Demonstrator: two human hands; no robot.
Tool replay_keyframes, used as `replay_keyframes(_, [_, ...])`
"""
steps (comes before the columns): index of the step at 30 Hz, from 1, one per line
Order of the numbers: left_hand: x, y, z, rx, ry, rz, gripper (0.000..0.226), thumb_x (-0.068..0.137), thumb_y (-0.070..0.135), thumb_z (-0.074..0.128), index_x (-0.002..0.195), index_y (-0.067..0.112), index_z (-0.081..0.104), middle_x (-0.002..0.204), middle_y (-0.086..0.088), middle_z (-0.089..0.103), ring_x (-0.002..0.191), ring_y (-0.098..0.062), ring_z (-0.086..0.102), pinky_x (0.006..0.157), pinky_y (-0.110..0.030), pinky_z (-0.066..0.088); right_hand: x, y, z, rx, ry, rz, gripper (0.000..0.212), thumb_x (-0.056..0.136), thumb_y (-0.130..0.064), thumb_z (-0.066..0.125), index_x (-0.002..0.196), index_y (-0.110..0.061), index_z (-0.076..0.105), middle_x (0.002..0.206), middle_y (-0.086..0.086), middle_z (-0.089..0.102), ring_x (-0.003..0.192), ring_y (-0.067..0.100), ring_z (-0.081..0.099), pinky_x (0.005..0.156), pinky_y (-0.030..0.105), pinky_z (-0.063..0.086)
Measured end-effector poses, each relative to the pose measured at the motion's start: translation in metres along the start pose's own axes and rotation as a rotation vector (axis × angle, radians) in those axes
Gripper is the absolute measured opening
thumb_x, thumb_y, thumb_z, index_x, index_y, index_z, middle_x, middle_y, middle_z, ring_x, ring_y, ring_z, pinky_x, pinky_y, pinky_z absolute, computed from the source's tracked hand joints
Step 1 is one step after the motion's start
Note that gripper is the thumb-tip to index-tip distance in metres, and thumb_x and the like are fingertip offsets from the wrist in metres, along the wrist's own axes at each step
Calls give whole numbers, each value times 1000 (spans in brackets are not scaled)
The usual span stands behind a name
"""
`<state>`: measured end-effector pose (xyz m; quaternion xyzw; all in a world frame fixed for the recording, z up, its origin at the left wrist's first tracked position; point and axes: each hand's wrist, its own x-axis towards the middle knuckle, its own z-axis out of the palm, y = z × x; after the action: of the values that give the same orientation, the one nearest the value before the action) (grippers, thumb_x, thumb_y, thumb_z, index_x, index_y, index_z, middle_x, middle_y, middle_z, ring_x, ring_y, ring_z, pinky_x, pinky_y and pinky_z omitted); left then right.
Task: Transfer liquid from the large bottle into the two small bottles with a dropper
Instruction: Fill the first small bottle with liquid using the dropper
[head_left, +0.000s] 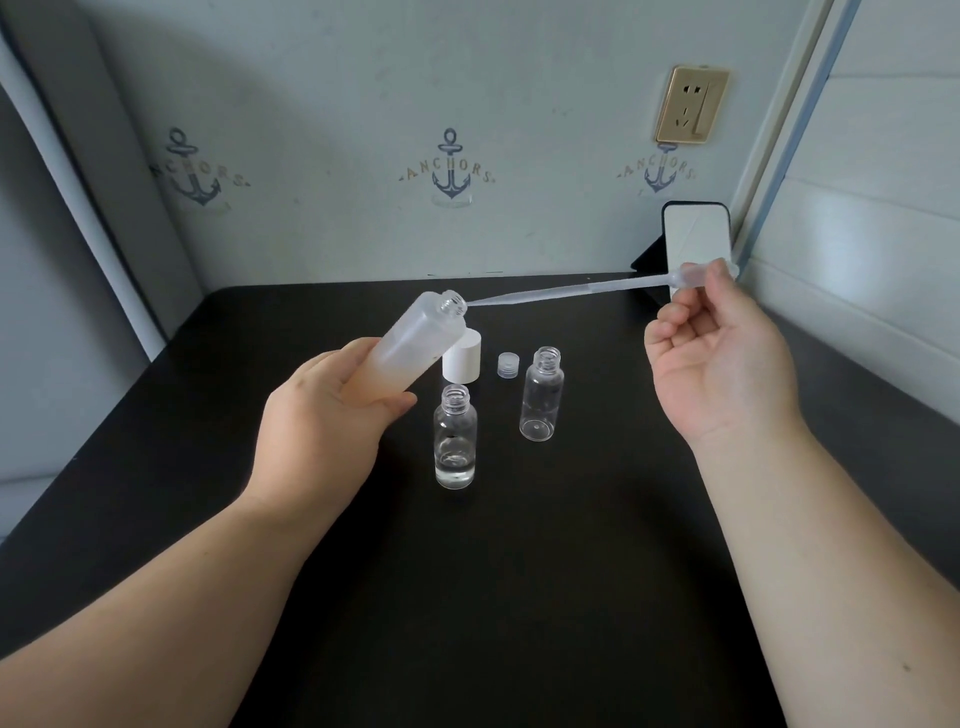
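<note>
While left hand (332, 415) grips tilted large bottle (410, 348), right hand (722, 364) pinches near-level dropper (571, 291); tip at mouth.

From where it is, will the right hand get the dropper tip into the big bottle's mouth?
Probably yes. The right hand pinches the dropper by its bulb, the tip already at the open mouth of the large bottle, which the left hand tilts toward it. Nothing lies between.

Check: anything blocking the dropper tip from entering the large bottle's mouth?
Nothing visible. The dropper tip sits right at the open mouth of the large bottle, tilted in the left hand; its white cap stands on the table.
</note>
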<state>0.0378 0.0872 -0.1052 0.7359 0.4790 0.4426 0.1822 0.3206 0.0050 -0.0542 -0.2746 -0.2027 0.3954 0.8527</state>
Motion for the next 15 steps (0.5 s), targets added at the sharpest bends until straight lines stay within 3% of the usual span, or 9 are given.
replay_keyframes(4, [1, -1, 0, -68, -11, -66, 25, 85, 39, 76, 98, 51, 58, 90, 25, 64, 83, -3, 62, 70, -28, 50, 0, -1, 0, 46, 21, 25, 28, 97, -19, 67, 73, -10, 78, 70, -1, 63, 57, 9, 55, 57, 20, 45])
replay_keyframes(7, [2, -2, 1, -105, -10, -114, 21, 86, 41, 75, 95, 50, 59, 91, 33, 63, 85, 9, 61, 65, -20, 43, 1, 0, 0, 33, 11, 36, 28, 96, -18, 67, 71, -10, 77, 69, -2, 62, 56, 9, 52, 56, 20, 44])
replay_keyframes(12, [5, -3, 3, -129, 3, -186, 48, 85, 44, 76, 128, 33, 59, 107, 21, 65, 95, -2, 62, 70, -17, 42, 0, 1, 1, -12, -22, 54, 23, 95, -17, 66, 74, -10, 73, 68, -1, 59, 55, 10, 47, 55, 21, 41])
replay_keyframes(15, [5, -5, 4, -143, 8, -209, 51, 85, 44, 76, 129, 31, 56, 98, 26, 60, 87, 4, 58, 67, -15, 39, 0, 2, 1, -44, -37, 49, 21, 98, -18, 62, 81, -8, 69, 68, -1, 59, 55, 10, 47, 56, 21, 41])
